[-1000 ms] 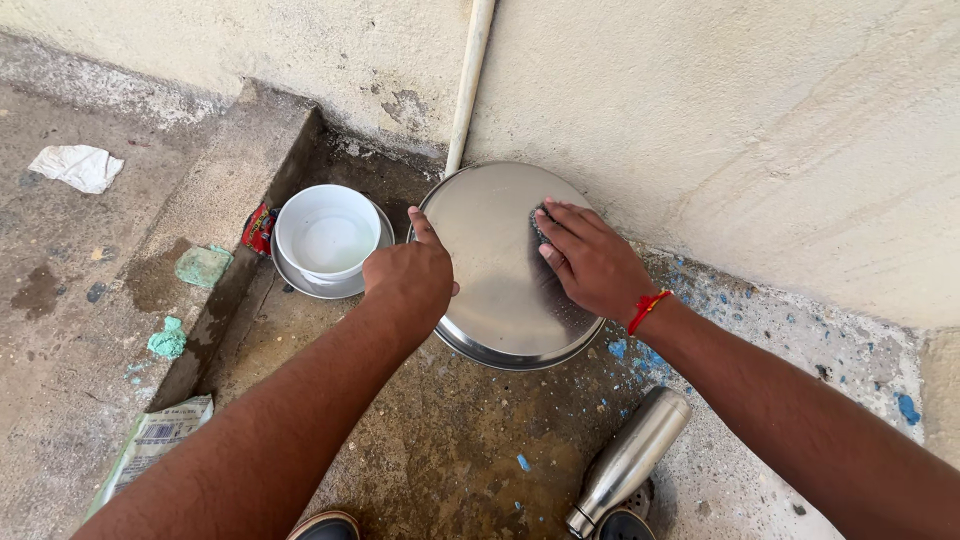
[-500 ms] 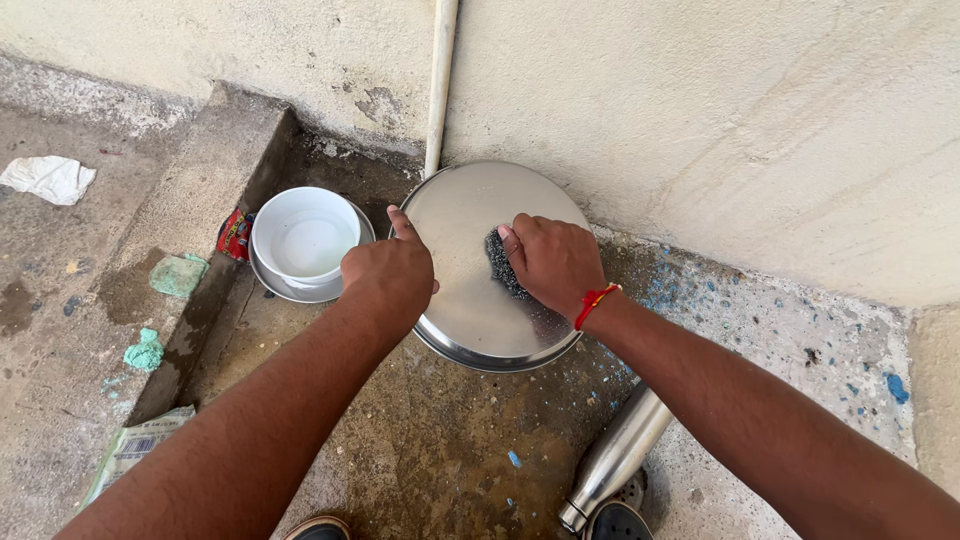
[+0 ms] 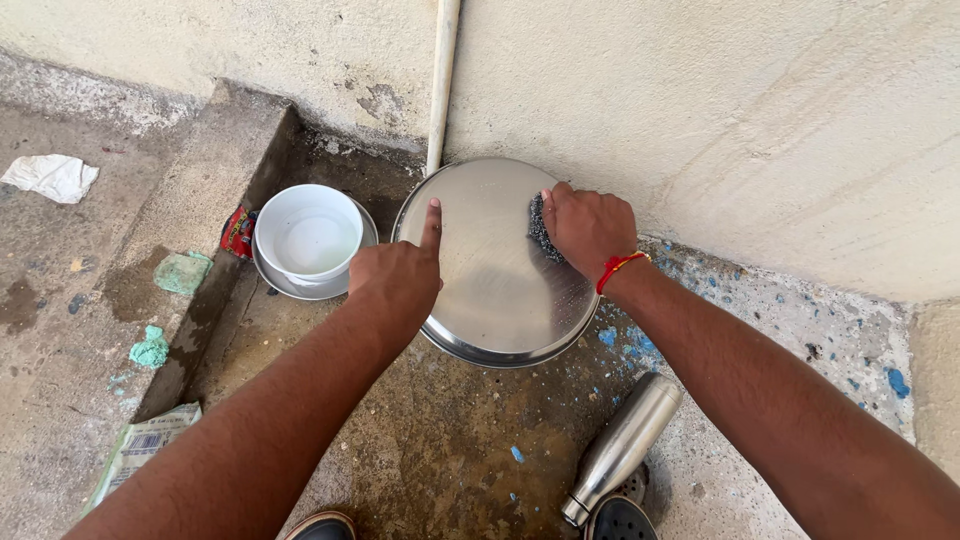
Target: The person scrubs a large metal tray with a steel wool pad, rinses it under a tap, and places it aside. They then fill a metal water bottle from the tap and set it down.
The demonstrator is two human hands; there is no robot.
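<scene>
Fingers of the right hand curl around a dark scrubber pressed to the upper right of a round steel plate at frame centre, tilted face-up towards the wall, while the left hand grips its left rim, forefinger pointing up.
</scene>
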